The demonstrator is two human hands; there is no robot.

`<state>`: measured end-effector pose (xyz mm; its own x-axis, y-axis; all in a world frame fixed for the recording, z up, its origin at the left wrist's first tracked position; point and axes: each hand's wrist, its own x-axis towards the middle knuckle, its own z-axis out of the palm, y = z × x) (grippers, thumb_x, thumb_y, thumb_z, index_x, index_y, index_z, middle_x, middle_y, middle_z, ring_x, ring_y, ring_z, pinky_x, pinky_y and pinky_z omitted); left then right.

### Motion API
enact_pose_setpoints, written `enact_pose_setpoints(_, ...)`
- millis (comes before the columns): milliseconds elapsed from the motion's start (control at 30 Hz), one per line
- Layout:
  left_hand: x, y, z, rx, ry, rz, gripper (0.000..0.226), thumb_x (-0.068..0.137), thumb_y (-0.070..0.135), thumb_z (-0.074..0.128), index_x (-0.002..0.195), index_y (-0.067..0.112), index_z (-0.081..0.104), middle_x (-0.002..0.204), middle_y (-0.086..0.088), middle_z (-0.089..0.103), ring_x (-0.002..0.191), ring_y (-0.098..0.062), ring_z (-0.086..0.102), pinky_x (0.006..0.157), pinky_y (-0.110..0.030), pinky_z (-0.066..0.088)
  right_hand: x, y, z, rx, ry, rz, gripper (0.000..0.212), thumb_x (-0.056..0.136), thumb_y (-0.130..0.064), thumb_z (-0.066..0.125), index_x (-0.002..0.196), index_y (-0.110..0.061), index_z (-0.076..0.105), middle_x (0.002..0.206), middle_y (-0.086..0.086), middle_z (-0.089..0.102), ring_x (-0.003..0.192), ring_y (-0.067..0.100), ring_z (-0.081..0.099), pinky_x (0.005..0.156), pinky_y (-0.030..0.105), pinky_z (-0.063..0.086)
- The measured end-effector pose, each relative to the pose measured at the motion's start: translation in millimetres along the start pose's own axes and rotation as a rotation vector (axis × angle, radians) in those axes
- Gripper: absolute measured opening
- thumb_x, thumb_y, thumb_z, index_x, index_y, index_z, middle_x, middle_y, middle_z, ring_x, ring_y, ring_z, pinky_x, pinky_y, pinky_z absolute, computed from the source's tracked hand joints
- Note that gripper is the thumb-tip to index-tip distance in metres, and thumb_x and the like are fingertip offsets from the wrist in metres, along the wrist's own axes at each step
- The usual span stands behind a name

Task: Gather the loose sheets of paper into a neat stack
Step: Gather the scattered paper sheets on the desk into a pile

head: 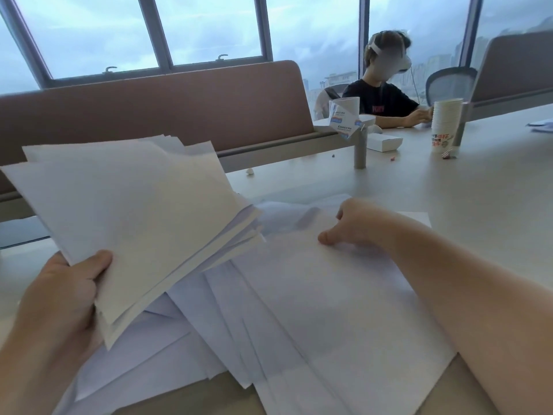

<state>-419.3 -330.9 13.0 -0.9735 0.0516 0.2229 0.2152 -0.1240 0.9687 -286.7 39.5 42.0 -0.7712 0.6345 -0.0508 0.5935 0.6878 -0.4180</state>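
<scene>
left hand (59, 298) grips held stack (128, 223); right hand (356, 224) pinches loose sheets (329, 310)

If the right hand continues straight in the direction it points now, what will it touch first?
The right hand points leftward across the loose sheets, toward the fanned edge of the stack held by the left hand. It would likely meet that edge first; depth is unclear.

Only a few printed marks show, and none can be read with certainty. The stack of paper cups (446, 124) near the far right edge of the table (449, 187) has red characters low on its side, too blurred to read. The folded card (345, 121) beside the divider has blue print, also unreadable. The black T-shirt (378, 101) has small red letters, unclear.
</scene>
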Motion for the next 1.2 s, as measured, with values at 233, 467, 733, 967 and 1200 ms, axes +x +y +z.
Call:
enact_pose_setpoints(233, 7.8, 0.0, -15.0, -0.046, 0.103, -0.031, 0.026, 0.098, 0.018, 0.056, 0.118, 0.018, 0.073, 0.109, 0.009, 0.081, 0.099, -0.013, 0.076, 0.073, -0.031, 0.065, 6.5, 2.1, 6.4, 0.16, 0.206, -0.156, 0.013, 0.089, -0.024, 0.068, 0.08, -0.02, 0.059, 0.081, -0.001, 0.059, 0.071, 0.018, 0.054, 0.056, 0.026, 0.038)
enact_pose_setpoints(467, 4.3, 7.3, -12.5, -0.06, 0.128, -0.092, 0.026, 0.101, 0.01, 0.055, 0.111, 0.025, 0.073, 0.111, 0.003, 0.079, 0.1, -0.021, 0.075, 0.078, -0.042, 0.062, 5.7, 0.4, 11.4, 0.833, 0.206, -0.019, 0.006, 0.096, -0.017, 0.064, 0.096, -0.01, 0.064, 0.085, 0.018, 0.076, 0.064, 0.025, 0.072, 0.075, 0.042, 0.064)
enact_pose_setpoints(733, -14.1, 8.9, -2.0, 0.139, 0.135, -0.068, 0.02, 0.084, 0.022, 0.065, 0.102, 0.029, 0.072, 0.105, -0.002, 0.079, 0.096, -0.034, 0.075, 0.096, -0.062, 0.056, -3.9, -11.2, 17.5, 0.618, 0.246, -0.124, 0.019, 0.094, -0.022, 0.062, 0.081, -0.011, 0.07, 0.063, 0.005, 0.073, 0.048, 0.012, 0.059, 0.057, 0.029, 0.049)
enact_pose_setpoints(967, -14.6, 7.4, -0.3, 0.161, 0.089, -0.044, 0.026, 0.08, 0.025, 0.067, 0.104, 0.032, 0.074, 0.104, 0.003, 0.081, 0.096, -0.032, 0.076, 0.095, -0.059, 0.057, -3.9, -6.1, 7.2, 0.593, 0.264, -0.116, 0.035, 0.097, -0.039, 0.061, 0.074, -0.012, 0.064, 0.069, 0.009, 0.072, 0.064, 0.025, 0.063, 0.066, 0.036, 0.05)
enact_pose_setpoints(1200, -16.4, 1.7, 1.5, 0.197, 0.061, -0.085, 0.021, 0.092, 0.017, 0.065, 0.102, 0.033, 0.075, 0.102, 0.001, 0.081, 0.094, -0.034, 0.077, 0.093, -0.06, 0.058, -2.1, -12.1, 15.7, 0.929, 0.051, -0.093, 0.02, 0.1, -0.03, 0.06, 0.091, -0.013, 0.066, 0.092, 0.013, 0.077, 0.076, 0.032, 0.076, 0.069, 0.044, 0.065)
